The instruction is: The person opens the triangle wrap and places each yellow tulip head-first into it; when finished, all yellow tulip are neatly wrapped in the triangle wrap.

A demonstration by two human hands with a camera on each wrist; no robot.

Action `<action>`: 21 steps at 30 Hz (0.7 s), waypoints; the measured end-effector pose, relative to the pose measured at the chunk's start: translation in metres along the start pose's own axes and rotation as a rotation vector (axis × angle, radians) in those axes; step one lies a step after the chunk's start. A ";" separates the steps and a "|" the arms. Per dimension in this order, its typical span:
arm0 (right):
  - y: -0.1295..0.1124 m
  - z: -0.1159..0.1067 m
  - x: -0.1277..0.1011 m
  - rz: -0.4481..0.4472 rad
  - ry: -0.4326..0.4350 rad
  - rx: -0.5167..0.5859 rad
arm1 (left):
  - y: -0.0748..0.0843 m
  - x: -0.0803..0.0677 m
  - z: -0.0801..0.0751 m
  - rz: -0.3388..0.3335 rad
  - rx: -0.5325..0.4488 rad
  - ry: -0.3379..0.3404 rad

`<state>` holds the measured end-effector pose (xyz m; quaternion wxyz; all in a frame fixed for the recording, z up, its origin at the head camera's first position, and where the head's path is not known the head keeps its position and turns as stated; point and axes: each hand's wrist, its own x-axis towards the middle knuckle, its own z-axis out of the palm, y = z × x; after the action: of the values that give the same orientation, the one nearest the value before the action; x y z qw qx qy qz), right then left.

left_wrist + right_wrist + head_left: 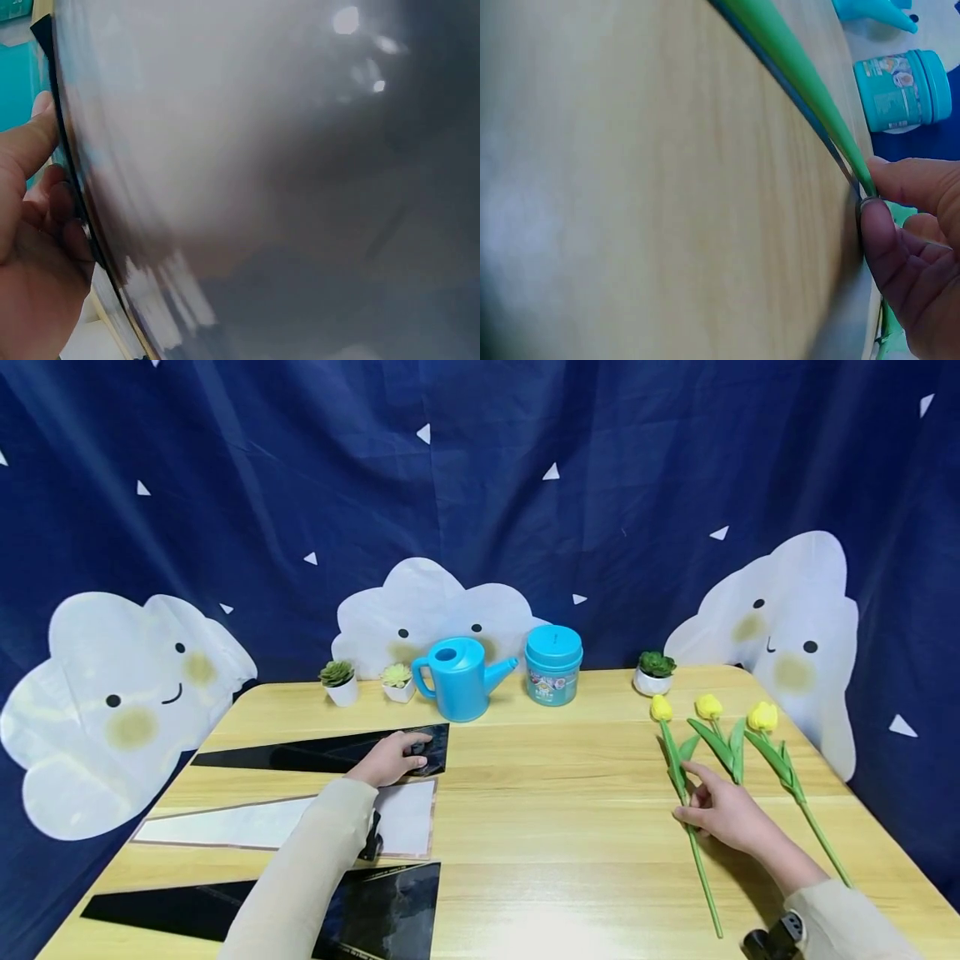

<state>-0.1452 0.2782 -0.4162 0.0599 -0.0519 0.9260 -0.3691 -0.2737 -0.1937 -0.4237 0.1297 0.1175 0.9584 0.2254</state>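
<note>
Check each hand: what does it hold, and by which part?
Right hand pinches the leftmost yellow tulip at mid-stem. Left hand grips the far black sheet at its right edge.

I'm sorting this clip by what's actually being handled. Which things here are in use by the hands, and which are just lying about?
In use:
- left hand gripping the edge of the far black sheet
- right hand pinching the stem of the leftmost yellow tulip

Lying about:
- two other tulips
- pale sheet and near black sheet
- watering can
- teal jar
- three small potted plants
</note>
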 end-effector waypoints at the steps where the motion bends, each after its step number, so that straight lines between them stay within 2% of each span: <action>1: 0.001 0.000 0.000 0.003 0.000 0.016 | 0.000 0.000 0.000 -0.004 -0.014 0.004; 8: 0.007 0.002 -0.002 0.032 -0.006 0.118 | 0.001 0.002 0.002 -0.003 -0.079 0.045; 16: 0.003 0.003 0.002 0.089 0.010 0.111 | -0.002 -0.001 0.005 -0.075 -0.173 0.101; 21: 0.003 0.004 0.003 0.126 0.000 0.194 | -0.006 -0.003 0.007 -0.096 -0.232 0.125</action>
<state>-0.1478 0.2774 -0.4209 0.0875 0.0124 0.8873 -0.4527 -0.2702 -0.1969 -0.4314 0.0931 0.0417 0.9367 0.3349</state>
